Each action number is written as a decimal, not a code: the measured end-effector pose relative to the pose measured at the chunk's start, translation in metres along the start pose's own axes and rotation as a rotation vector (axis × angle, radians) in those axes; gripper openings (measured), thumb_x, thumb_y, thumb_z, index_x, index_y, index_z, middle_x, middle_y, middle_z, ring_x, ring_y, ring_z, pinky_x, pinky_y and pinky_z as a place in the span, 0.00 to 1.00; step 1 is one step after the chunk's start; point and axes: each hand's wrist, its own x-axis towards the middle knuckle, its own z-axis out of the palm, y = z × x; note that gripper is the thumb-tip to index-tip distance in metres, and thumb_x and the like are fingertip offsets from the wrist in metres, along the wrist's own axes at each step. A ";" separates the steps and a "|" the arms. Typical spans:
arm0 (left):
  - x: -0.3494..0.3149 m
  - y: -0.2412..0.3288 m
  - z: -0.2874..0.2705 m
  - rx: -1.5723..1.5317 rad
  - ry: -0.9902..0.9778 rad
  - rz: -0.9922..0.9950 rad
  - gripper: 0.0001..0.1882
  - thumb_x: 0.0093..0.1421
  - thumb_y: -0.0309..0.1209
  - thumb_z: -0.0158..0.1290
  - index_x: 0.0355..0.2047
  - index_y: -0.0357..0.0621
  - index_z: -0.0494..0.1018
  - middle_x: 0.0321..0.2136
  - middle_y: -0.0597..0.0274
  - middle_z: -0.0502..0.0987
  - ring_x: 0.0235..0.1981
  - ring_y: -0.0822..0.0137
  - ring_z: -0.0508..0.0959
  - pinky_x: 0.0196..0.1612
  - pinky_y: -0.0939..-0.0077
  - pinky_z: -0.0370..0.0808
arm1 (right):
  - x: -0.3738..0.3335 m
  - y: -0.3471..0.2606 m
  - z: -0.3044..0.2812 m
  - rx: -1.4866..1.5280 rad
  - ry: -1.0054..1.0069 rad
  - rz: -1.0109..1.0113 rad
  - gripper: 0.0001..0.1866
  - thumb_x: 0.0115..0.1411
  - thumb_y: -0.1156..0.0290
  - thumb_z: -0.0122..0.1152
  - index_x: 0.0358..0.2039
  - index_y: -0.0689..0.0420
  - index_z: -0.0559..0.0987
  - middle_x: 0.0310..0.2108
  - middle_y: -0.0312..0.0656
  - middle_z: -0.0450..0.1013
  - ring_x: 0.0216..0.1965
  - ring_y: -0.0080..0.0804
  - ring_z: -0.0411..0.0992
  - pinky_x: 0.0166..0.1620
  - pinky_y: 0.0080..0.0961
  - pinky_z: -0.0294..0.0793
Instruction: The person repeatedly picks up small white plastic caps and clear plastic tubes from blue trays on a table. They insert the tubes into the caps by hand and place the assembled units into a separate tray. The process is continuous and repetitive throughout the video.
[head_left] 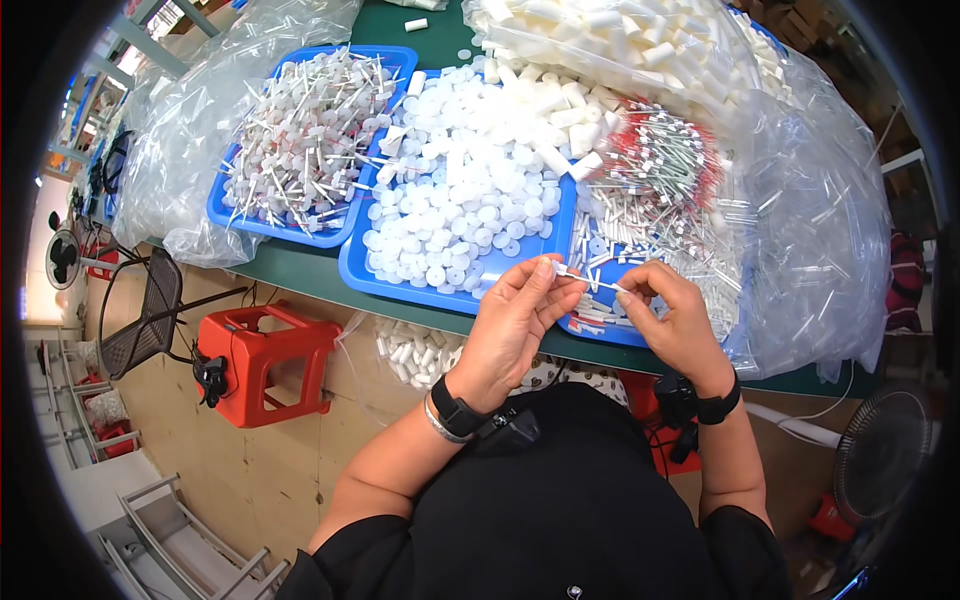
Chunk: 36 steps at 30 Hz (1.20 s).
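Above the front edge of the right-hand blue tray [612, 332], a thin white stick [593, 282] is stretched between my two hands. My left hand [522, 312] pinches its left end, where a small white piece shows between thumb and fingertips. The right end sits in the closed thumb and forefinger of my right hand [672, 312]. Loose white sticks [600, 215] lie in the tray just beyond my fingers. To the left, the middle blue tray [400, 285] holds many translucent white discs [450, 225], with white cylinders [545, 100] heaped behind them.
A further blue tray [285, 236] at the left is piled with sticks carrying discs [310, 130]. Red-tipped rods [665, 150] lie bundled at the right. Clear plastic bags [810, 230] flank the green table [300, 268]. A red stool [262, 365] and a fan [880, 450] stand below.
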 end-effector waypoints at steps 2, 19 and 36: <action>0.000 0.000 0.000 -0.001 0.002 0.000 0.14 0.68 0.35 0.51 0.47 0.37 0.71 0.41 0.53 0.78 0.46 0.64 0.79 0.53 0.73 0.78 | 0.000 0.000 0.000 -0.003 0.006 -0.007 0.05 0.57 0.79 0.62 0.34 0.64 0.76 0.27 0.42 0.71 0.27 0.29 0.71 0.32 0.25 0.70; -0.002 -0.004 0.001 0.018 -0.025 -0.063 0.16 0.68 0.36 0.52 0.50 0.37 0.71 0.42 0.55 0.78 0.45 0.65 0.80 0.51 0.74 0.78 | 0.001 -0.002 0.003 -0.147 0.041 -0.209 0.04 0.59 0.80 0.60 0.34 0.64 0.77 0.27 0.43 0.72 0.26 0.32 0.74 0.29 0.25 0.72; 0.020 0.096 -0.025 0.049 -0.130 0.406 0.12 0.67 0.36 0.53 0.46 0.42 0.74 0.40 0.64 0.77 0.39 0.74 0.76 0.43 0.81 0.74 | -0.001 -0.014 0.000 0.126 -0.007 0.131 0.12 0.69 0.69 0.52 0.47 0.63 0.75 0.28 0.42 0.78 0.24 0.24 0.75 0.31 0.21 0.74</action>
